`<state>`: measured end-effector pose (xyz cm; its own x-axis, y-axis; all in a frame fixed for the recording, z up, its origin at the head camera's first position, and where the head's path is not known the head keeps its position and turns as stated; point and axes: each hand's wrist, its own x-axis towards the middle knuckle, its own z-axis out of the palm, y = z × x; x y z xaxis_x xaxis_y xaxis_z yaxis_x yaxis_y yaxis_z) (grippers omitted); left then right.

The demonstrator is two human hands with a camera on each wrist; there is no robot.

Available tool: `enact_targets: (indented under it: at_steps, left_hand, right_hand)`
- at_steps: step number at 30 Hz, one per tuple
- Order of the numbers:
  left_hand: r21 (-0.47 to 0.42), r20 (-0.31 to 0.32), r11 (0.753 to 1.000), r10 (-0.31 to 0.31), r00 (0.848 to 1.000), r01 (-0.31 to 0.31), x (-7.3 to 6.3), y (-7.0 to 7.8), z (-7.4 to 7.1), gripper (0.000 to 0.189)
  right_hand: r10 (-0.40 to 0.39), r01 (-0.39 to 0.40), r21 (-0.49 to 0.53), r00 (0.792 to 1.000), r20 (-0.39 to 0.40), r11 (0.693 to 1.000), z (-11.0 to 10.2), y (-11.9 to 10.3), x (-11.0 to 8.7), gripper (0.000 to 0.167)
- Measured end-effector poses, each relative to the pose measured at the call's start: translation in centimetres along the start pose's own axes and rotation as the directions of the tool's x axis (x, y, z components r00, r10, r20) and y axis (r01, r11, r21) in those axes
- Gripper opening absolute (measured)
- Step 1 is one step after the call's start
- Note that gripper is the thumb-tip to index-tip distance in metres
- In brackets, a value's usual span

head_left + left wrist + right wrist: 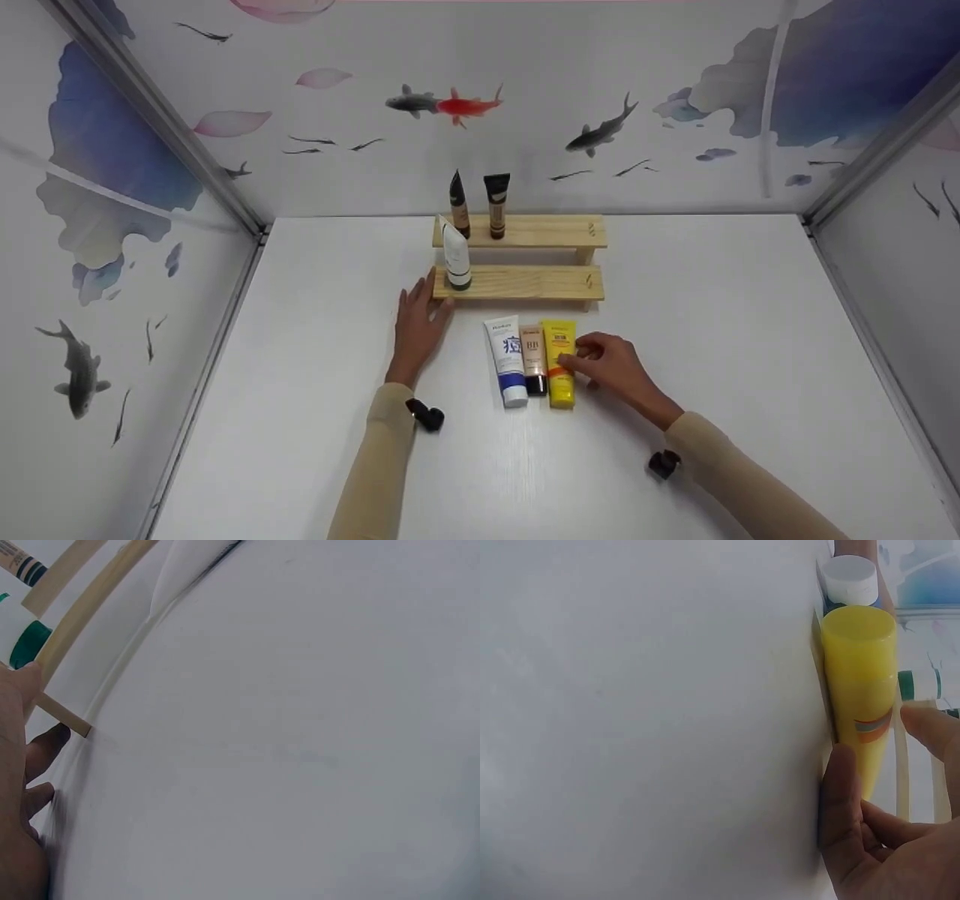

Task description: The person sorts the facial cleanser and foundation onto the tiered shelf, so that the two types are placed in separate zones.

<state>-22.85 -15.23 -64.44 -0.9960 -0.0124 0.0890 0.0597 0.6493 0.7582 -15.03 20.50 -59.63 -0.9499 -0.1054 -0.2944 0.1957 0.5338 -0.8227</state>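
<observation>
A yellow squeeze tube (561, 390) lies face up at the right end of a row of tubes on the table. My right hand (615, 369) grips it from its right side, thumb over its face and curled fingers along its edge. Beside it lie a beige BB cream tube (533, 352) with a black cap and a white tube (508, 360) with a blue band. At the left end of a two-step wooden stand (532, 283), my left hand (418, 330) rests with extended fingers. In the left wrist view its fingertips meet the stand's leg (66, 717).
A white tube (457, 259) with a green cap stands upright on the lower step, near the left hand. Two black-topped tubes, one slim (459, 206) and one flat-ended (496, 206), stand on the upper step. Printed panels (525, 135) enclose the white table (322, 300).
</observation>
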Motion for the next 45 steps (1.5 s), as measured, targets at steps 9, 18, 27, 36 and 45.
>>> enact_targets:
  at_steps: [9,18,27,36,45]
  left_hand:
    - [0.008,-0.004,1.0,0.018,1.0,-0.018,0.0,0.2,0.0,0.076]
    - [0.02,-0.004,0.999,0.028,1.0,-0.028,-0.1,0.2,-0.2,0.076]
    - [0.015,-0.017,0.999,0.038,0.999,-0.038,-0.1,-0.2,-0.1,0.076]
    - [0.016,-0.004,0.999,0.029,1.0,-0.028,-0.1,0.0,0.1,0.077]
    - [0.008,0.004,0.999,0.034,0.999,-0.034,0.0,0.1,-0.1,0.078]
  right_hand:
    - [0.041,-0.049,-0.115,0.997,-0.072,0.992,1.0,-0.8,0.3,0.077]
    - [0.058,-0.071,-0.15,0.995,-0.087,0.986,1.6,-1.1,0.3,0.073]
    - [0.078,-0.082,-0.083,0.996,-0.052,0.993,1.2,-0.9,0.4,0.069]
    - [0.094,-0.096,-0.104,0.995,-0.025,0.99,0.4,-0.9,0.5,0.071]
    - [0.115,-0.113,-0.166,0.993,-0.002,0.98,-0.8,-1.2,0.7,0.071]
